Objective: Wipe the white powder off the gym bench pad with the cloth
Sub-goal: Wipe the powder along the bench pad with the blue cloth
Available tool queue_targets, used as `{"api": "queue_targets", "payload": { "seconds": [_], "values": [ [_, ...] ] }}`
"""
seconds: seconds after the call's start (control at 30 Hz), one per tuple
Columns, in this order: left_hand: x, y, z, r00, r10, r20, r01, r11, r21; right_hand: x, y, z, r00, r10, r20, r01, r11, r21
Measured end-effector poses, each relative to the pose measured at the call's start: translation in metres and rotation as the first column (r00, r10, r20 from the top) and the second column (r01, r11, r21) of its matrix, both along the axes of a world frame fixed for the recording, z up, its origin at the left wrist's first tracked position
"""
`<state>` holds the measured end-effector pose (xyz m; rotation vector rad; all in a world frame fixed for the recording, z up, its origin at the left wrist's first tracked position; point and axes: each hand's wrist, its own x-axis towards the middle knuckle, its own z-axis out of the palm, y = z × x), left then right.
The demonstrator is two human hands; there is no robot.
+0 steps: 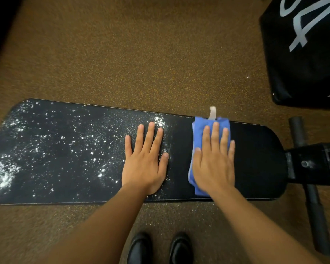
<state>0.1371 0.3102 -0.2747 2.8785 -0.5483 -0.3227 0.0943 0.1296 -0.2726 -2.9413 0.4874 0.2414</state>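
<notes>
A long black gym bench pad runs left to right across the view. White powder speckles its left half, thickest at the far left and near my left fingertips. My left hand lies flat with fingers spread on the pad's middle, at the edge of the powder. My right hand presses flat on a folded blue cloth with a pale tag at its far end. The pad to the right of the cloth looks bare of powder.
The bench's black metal frame and crossbar stick out at the right end. A black padded block with white lettering stands at the upper right. Speckled brown rubber floor surrounds the bench. My black shoes show below.
</notes>
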Motion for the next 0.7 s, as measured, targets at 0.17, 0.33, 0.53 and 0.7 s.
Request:
{"api": "queue_targets", "payload": {
  "seconds": [0.17, 0.33, 0.53, 0.7],
  "values": [
    [0.000, 0.000, -0.001, 1.000, 0.010, 0.001, -0.010, 1.000, -0.003, 0.055, 0.029, 0.001, 1.000, 0.015, -0.004, -0.015, 1.000, 0.018],
    [0.000, -0.001, 0.000, 1.000, 0.013, -0.004, -0.013, 1.000, -0.015, 0.023, 0.046, 0.002, 0.987, 0.161, 0.025, -0.161, 0.987, 0.018],
    [0.000, 0.001, -0.002, 1.000, 0.008, 0.007, -0.008, 1.000, -0.025, -0.036, 0.028, 0.000, 0.974, 0.227, 0.022, -0.227, 0.974, -0.010],
    [-0.001, 0.001, -0.001, 1.000, 0.006, 0.007, -0.006, 1.000, -0.029, 0.004, 0.007, 0.002, 0.999, 0.030, 0.020, -0.030, 0.999, -0.027]
  ]
}}
